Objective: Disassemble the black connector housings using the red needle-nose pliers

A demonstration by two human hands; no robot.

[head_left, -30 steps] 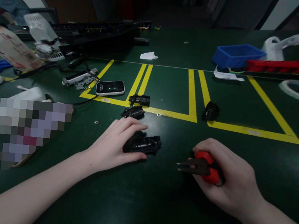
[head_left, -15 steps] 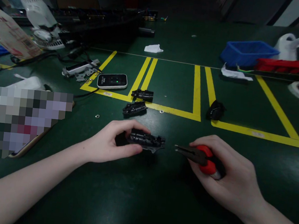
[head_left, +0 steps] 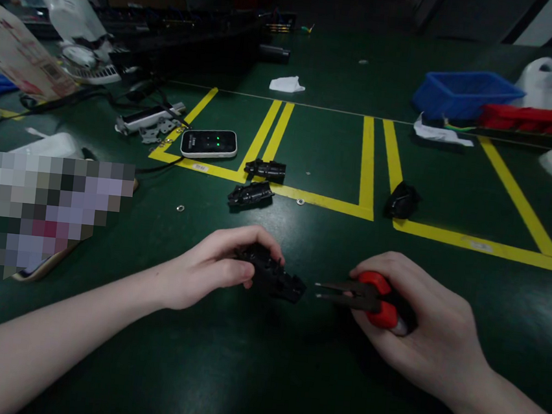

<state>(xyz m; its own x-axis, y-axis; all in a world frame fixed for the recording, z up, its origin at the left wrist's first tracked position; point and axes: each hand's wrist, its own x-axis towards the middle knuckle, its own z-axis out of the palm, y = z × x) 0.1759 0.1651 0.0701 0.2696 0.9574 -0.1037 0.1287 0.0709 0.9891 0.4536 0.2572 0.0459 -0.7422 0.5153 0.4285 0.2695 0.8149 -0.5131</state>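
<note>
Over a green counter, the left hand grips a black part while the right hand, apart from it and wrapped around red-handled pliers, points their jaws at its free end, not touching. This seems to be lining-up; the next move calls for steady, careful aim. Compared with half a second earlier, the jaws are spread wider and the part has turned.
</note>
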